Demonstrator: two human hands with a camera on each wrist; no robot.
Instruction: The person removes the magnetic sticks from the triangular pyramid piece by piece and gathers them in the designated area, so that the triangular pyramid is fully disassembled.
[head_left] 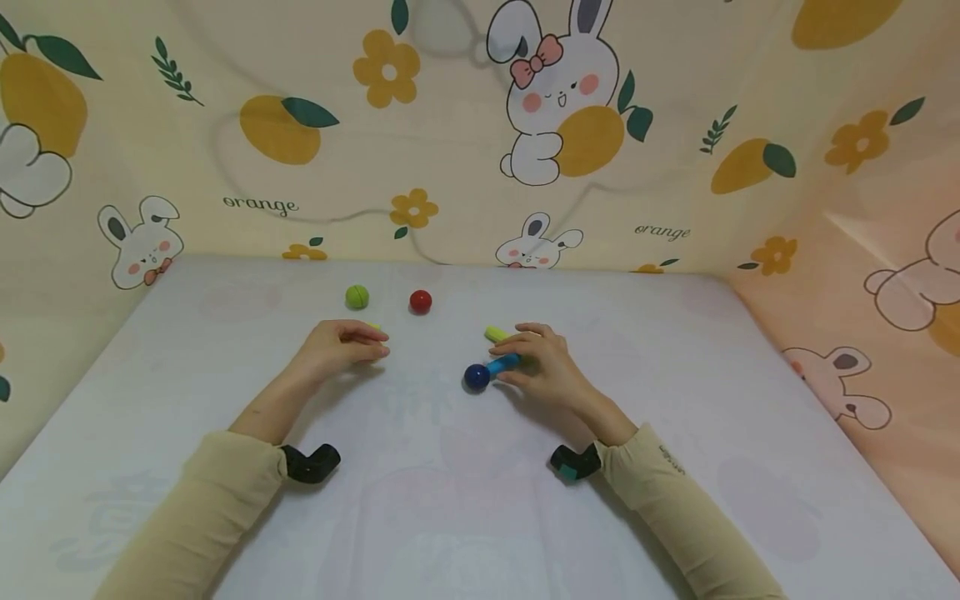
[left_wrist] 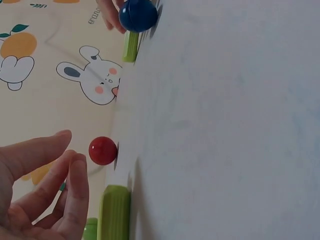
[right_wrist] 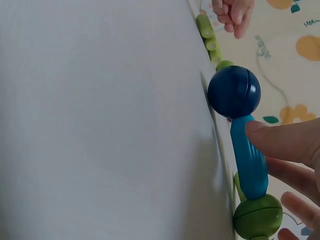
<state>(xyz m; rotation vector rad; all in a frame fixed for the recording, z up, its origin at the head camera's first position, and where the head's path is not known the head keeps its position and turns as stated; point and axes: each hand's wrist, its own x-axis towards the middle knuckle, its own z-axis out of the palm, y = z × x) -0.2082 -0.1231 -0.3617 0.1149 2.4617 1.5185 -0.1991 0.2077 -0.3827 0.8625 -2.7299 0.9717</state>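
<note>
My right hand [head_left: 546,367] pinches a light blue stick [right_wrist: 250,157] between thumb and fingers. On one end of the stick is a dark blue ball [head_left: 476,377]; a green ball [right_wrist: 258,216] at its other end shows in the right wrist view. Just beyond these fingers lies a yellow-green stick [head_left: 496,334], partly covered by the hand. My left hand [head_left: 341,343] holds nothing, its fingers loosely bent and the thumb apart from them. Close by it is a green ridged stick [left_wrist: 115,215], mostly hidden behind the hand in the head view.
Farther back on the white table [head_left: 450,517] are a lime green ball [head_left: 357,297] and a glossy red ball [head_left: 421,302]. A patterned cloth [head_left: 450,150] with rabbits and oranges rises behind the table's far edge and along its sides.
</note>
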